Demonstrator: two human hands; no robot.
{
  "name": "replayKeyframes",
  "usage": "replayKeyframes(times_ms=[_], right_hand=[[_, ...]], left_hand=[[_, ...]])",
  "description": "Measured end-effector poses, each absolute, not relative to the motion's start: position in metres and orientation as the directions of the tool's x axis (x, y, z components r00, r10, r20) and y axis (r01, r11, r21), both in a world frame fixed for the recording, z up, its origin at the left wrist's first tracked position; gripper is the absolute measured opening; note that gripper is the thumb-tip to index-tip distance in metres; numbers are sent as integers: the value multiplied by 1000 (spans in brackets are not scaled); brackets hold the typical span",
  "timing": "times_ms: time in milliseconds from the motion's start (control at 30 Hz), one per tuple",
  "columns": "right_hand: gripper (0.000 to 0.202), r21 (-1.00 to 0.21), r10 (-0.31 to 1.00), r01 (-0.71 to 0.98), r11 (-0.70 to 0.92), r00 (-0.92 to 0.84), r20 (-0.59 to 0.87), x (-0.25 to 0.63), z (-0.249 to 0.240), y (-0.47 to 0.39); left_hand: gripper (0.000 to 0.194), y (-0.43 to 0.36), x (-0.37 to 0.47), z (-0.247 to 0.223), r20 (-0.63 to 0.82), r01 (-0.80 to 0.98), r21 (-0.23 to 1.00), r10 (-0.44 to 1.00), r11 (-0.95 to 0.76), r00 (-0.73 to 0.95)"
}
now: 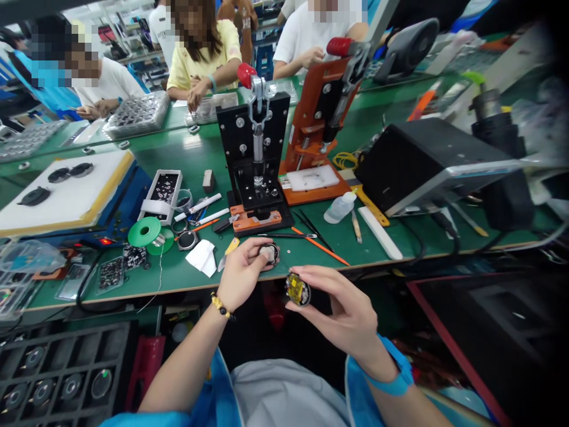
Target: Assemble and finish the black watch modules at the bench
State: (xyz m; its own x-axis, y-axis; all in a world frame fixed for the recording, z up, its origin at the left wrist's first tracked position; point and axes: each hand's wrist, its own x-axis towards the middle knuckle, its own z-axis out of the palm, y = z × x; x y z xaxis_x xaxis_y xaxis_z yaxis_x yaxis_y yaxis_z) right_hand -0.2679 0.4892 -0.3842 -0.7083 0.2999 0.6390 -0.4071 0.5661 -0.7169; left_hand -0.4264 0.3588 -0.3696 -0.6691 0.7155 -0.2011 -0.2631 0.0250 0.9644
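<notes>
Between the thumb and fingers of my right hand (pixel 344 311) is a small round electronic module (pixel 297 289), its yellow-taped inner side facing me, held just off the bench's front edge. My left hand (pixel 244 267) pinches a round dark-rimmed part with a pale disc inside (pixel 268 256), low over the bench edge. The two round pieces are apart; whether a thin wire joins them I cannot tell. Just beyond my left hand stands a black toggle press (pixel 258 154) with an orange fixture block (pixel 256 220) at its foot. Tweezers (pixel 288 235) lie behind the two pieces.
An orange toggle press (pixel 311 118), a clear bottle (pixel 340 207) and a black box-shaped device (pixel 435 160) stand to the right. Leftward are a green solder spool (pixel 144 232), a crumpled white tissue (pixel 202 258) and a white-topped heating plate (pixel 66 184). Below left sits a compartment tray (pixel 66 350). Co-workers sit opposite.
</notes>
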Motion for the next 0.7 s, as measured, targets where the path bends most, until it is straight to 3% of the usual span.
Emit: replayKeyframes(times_ms=[700], right_hand=[[59,-717,299,-407,565,-709,638,-207,-349,486]], left_hand=[[37,363,-420,-369,-183,-174,981,667,82,-722]])
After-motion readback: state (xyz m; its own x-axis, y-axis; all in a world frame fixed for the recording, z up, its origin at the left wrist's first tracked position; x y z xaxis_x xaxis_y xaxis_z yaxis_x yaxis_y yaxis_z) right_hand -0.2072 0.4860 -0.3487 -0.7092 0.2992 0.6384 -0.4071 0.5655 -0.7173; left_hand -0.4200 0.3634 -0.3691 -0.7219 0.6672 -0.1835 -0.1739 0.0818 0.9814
